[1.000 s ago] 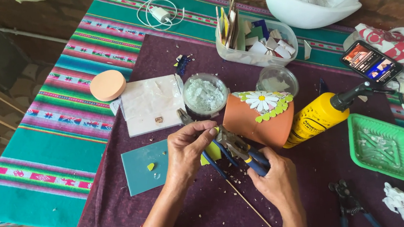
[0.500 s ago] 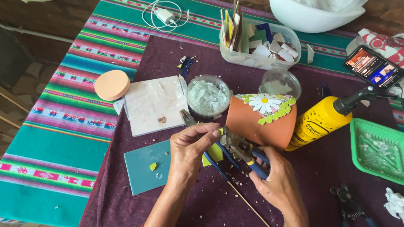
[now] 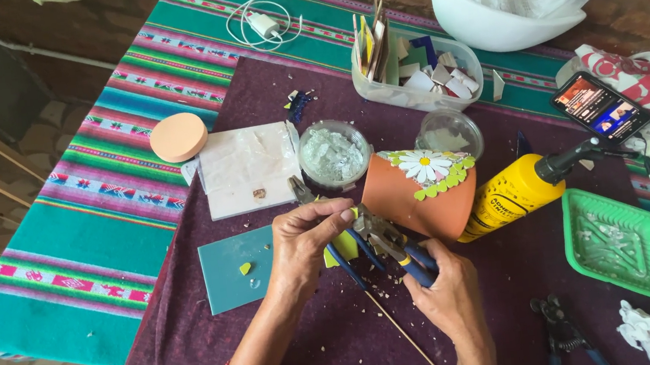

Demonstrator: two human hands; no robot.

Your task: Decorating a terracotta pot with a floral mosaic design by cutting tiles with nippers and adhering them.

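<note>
My left hand (image 3: 307, 245) pinches a small yellow-green tile piece (image 3: 342, 249) over the purple cloth (image 3: 252, 101). My right hand (image 3: 451, 290) is closed around the blue handles of tile nippers (image 3: 386, 247), whose jaws meet the piece beside my left fingers. Just behind them a terracotta pot (image 3: 416, 195) lies on its side, decorated with a white daisy and green leaves. A teal tile (image 3: 232, 274) with a small yellow-green chip on it lies left of my left hand.
A yellow glue bottle (image 3: 515, 191) lies right of the pot, with a green tray (image 3: 620, 250) beyond. A round container of glass bits (image 3: 332, 156), a white slab (image 3: 247, 168), a tub of tile scraps (image 3: 418, 72), a phone (image 3: 600, 107) and spare pliers (image 3: 562, 333) surround them. A thin stick (image 3: 405, 335) lies between my forearms.
Both hands stay at the same spot with the nippers on the tile piece; only the camera has shifted slightly.
</note>
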